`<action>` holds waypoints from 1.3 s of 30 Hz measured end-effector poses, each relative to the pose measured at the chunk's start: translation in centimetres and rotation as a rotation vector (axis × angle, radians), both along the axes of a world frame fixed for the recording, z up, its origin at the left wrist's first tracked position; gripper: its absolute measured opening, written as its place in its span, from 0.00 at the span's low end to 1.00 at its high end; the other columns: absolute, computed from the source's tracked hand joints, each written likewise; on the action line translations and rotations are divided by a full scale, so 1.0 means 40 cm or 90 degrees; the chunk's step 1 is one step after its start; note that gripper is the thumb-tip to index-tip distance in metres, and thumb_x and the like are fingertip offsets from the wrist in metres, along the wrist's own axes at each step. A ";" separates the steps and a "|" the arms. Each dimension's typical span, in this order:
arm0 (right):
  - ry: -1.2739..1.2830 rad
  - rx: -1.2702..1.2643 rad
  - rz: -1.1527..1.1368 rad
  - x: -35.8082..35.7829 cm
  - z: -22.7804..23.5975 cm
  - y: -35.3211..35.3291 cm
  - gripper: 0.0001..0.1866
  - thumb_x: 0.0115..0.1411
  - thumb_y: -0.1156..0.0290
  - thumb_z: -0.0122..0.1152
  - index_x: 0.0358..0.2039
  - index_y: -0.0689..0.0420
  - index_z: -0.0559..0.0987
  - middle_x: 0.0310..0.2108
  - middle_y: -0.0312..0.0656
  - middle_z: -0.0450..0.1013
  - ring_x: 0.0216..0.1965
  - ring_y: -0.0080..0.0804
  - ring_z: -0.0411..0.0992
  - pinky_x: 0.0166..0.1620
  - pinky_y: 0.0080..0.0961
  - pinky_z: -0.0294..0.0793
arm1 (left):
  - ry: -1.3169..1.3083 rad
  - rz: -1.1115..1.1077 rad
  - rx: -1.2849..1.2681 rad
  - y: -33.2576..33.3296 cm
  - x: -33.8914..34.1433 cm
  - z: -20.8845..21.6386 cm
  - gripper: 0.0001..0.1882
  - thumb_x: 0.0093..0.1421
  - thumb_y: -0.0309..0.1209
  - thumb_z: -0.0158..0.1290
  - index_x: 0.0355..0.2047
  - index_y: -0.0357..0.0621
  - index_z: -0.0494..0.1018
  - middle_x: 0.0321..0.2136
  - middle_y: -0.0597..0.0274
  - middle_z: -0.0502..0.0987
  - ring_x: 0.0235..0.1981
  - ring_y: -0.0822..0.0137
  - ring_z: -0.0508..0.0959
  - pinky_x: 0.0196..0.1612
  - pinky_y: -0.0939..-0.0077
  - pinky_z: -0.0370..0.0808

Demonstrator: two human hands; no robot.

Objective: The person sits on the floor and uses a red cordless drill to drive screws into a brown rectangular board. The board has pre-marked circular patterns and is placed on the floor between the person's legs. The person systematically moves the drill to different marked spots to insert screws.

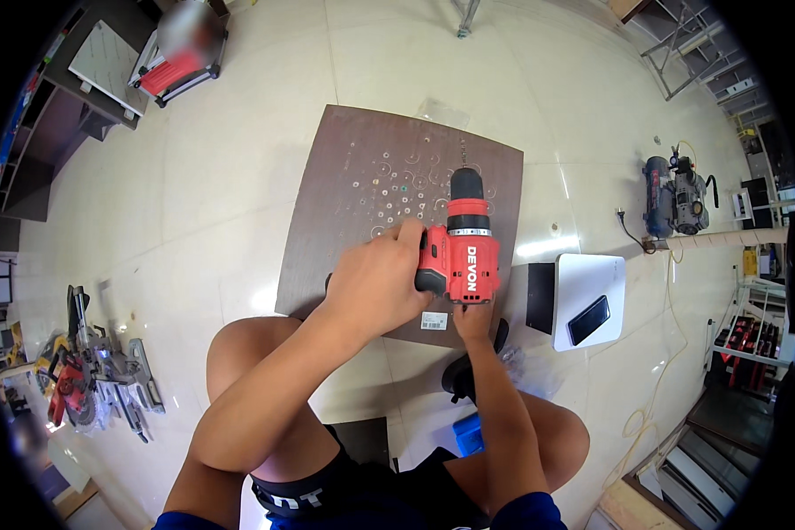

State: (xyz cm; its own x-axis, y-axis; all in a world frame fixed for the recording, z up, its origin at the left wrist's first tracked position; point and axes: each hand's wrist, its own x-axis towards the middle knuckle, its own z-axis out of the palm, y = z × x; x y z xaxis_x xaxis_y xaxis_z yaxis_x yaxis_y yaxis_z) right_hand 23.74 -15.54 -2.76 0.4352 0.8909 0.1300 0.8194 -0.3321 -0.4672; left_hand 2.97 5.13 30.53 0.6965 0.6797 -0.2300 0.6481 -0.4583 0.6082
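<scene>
A red and black cordless drill (470,256) is held over a dark brown board (314,212), its chuck pointing away from me. My left hand (375,278) is closed around the drill's grip on the left side. A thin dark bit (464,153) extends from the chuck over the board's far part. My right hand (474,320) reaches up behind the rear of the drill; its fingers are hidden by the drill body. Many small round holes or pale discs (393,199) dot the board. A white label (434,321) is on its near edge.
Right of the board, a white-topped stool or box (602,274) carries a black phone (589,320). An air compressor (676,196) stands farther right with a cable on the floor. A blue object (468,435) lies between my legs. A mitre saw (75,389) is at left.
</scene>
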 end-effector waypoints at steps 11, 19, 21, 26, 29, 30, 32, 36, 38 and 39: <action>0.004 0.053 -0.106 0.019 0.032 -0.006 0.53 0.57 0.49 0.67 0.74 0.64 0.55 0.77 0.60 0.47 0.78 0.62 0.42 0.75 0.63 0.37 | 0.026 0.022 0.000 0.056 -0.018 0.009 0.34 0.45 0.30 0.67 0.53 0.39 0.68 0.43 0.45 0.80 0.43 0.42 0.82 0.43 0.53 0.79; 0.013 0.045 0.040 0.067 0.030 0.113 0.53 0.53 0.52 0.70 0.73 0.64 0.59 0.75 0.61 0.51 0.76 0.63 0.48 0.75 0.61 0.41 | 0.032 0.064 0.038 0.072 -0.041 0.014 0.34 0.44 0.29 0.69 0.52 0.39 0.68 0.43 0.47 0.81 0.40 0.44 0.83 0.41 0.55 0.81; 0.065 0.047 0.087 0.065 0.027 0.118 0.51 0.53 0.52 0.70 0.72 0.64 0.62 0.75 0.61 0.52 0.76 0.64 0.49 0.75 0.61 0.42 | 0.016 0.076 0.027 0.081 -0.046 0.014 0.34 0.44 0.29 0.69 0.52 0.39 0.68 0.42 0.47 0.81 0.39 0.45 0.83 0.40 0.56 0.81; 0.045 0.054 0.083 0.016 0.052 0.077 0.56 0.50 0.49 0.72 0.72 0.65 0.58 0.76 0.62 0.48 0.77 0.64 0.45 0.74 0.65 0.39 | -0.012 0.094 0.024 0.098 -0.056 0.021 0.34 0.42 0.27 0.69 0.51 0.39 0.68 0.40 0.48 0.80 0.36 0.46 0.83 0.38 0.57 0.80; -0.032 0.009 0.079 -0.009 0.053 0.049 0.61 0.46 0.46 0.75 0.73 0.64 0.55 0.76 0.64 0.46 0.77 0.64 0.42 0.74 0.69 0.37 | -0.027 0.099 0.025 0.097 -0.048 0.030 0.34 0.42 0.27 0.68 0.50 0.39 0.68 0.40 0.48 0.80 0.36 0.46 0.83 0.38 0.57 0.80; -0.048 0.010 0.071 -0.012 0.047 0.052 0.61 0.46 0.46 0.75 0.73 0.64 0.55 0.76 0.64 0.46 0.77 0.64 0.42 0.74 0.70 0.37 | -0.030 0.101 0.025 0.097 -0.049 0.030 0.34 0.42 0.27 0.68 0.50 0.39 0.68 0.40 0.48 0.80 0.36 0.46 0.83 0.39 0.57 0.80; -0.094 0.030 0.067 0.002 0.033 0.068 0.62 0.45 0.45 0.75 0.73 0.63 0.56 0.76 0.64 0.47 0.77 0.65 0.43 0.73 0.70 0.39 | -0.034 0.106 0.024 0.099 -0.048 0.033 0.34 0.42 0.27 0.68 0.51 0.39 0.68 0.40 0.48 0.80 0.37 0.46 0.83 0.39 0.57 0.80; -0.100 0.046 0.066 0.024 0.032 0.161 0.60 0.46 0.45 0.75 0.73 0.62 0.58 0.76 0.61 0.49 0.77 0.66 0.45 0.72 0.72 0.41 | -0.023 0.126 0.017 0.103 -0.063 0.035 0.35 0.42 0.27 0.68 0.52 0.38 0.68 0.40 0.48 0.80 0.37 0.47 0.83 0.39 0.58 0.80; -0.104 0.039 0.074 0.052 0.036 0.189 0.60 0.46 0.45 0.75 0.73 0.61 0.59 0.76 0.59 0.50 0.76 0.66 0.46 0.72 0.72 0.42 | -0.017 0.122 0.003 0.104 -0.058 0.027 0.35 0.42 0.27 0.68 0.53 0.38 0.68 0.40 0.48 0.80 0.37 0.47 0.83 0.40 0.58 0.80; -0.103 0.026 0.084 0.064 0.039 0.200 0.59 0.46 0.45 0.74 0.73 0.60 0.59 0.76 0.59 0.51 0.76 0.67 0.47 0.71 0.72 0.42 | -0.011 0.118 -0.005 0.105 -0.055 0.026 0.36 0.42 0.27 0.68 0.53 0.38 0.68 0.41 0.48 0.80 0.37 0.47 0.83 0.40 0.58 0.80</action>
State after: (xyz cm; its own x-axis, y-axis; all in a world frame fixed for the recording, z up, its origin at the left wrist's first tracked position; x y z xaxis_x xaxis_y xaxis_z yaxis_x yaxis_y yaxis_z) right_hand 26.28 -7.56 -1.19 0.2856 0.9313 0.2262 0.9198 -0.2000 -0.3376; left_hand 0.77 9.33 31.57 0.5633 0.7951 -0.2247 0.7107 -0.3276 0.6225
